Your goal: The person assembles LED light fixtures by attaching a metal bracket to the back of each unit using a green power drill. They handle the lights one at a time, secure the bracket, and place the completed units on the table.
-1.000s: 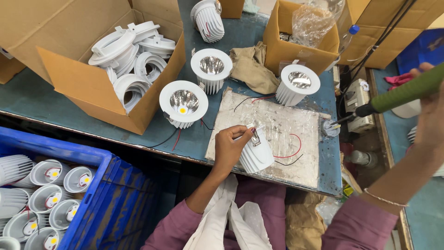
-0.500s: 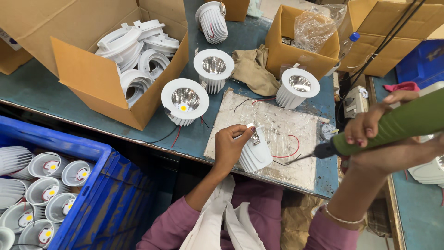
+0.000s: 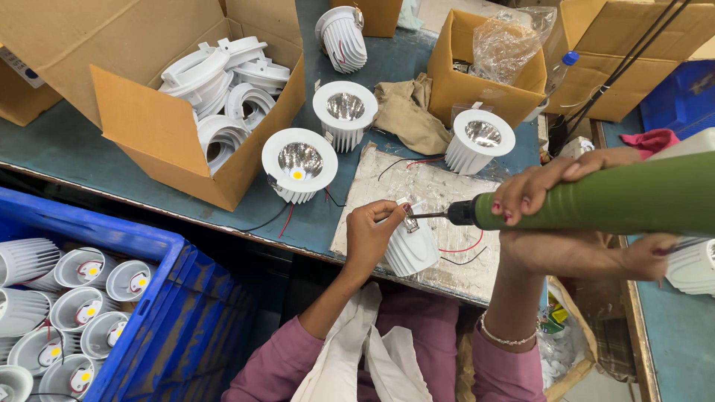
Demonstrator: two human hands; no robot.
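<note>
Teal table (image 3: 74,141), cluttered. Blue crate (image 3: 171,313) at lower left, packed with white ribbed lamp housings (image 3: 82,298). Open cardboard box (image 3: 160,126) at upper left, filled with white trim rings (image 3: 223,89). Smaller cardboard box (image 3: 477,82) at top centre-right, clear plastic bag (image 3: 510,41) inside. Silvery work mat (image 3: 439,201) at table's front edge. Green electric screwdriver (image 3: 611,197) lying level across right side, gripped by right hand (image 3: 566,216), fingers wrapped closed around barrel; bit tip touching bracket on held housing. Three assembled white downlights (image 3: 299,162) upright behind mat, lens up. Beige cloth (image 3: 406,112) between two of them. White finned downlight housing (image 3: 413,249) on mat, tilted, steadied by left hand (image 3: 370,238), fingers curled closed around its upper end.
</note>
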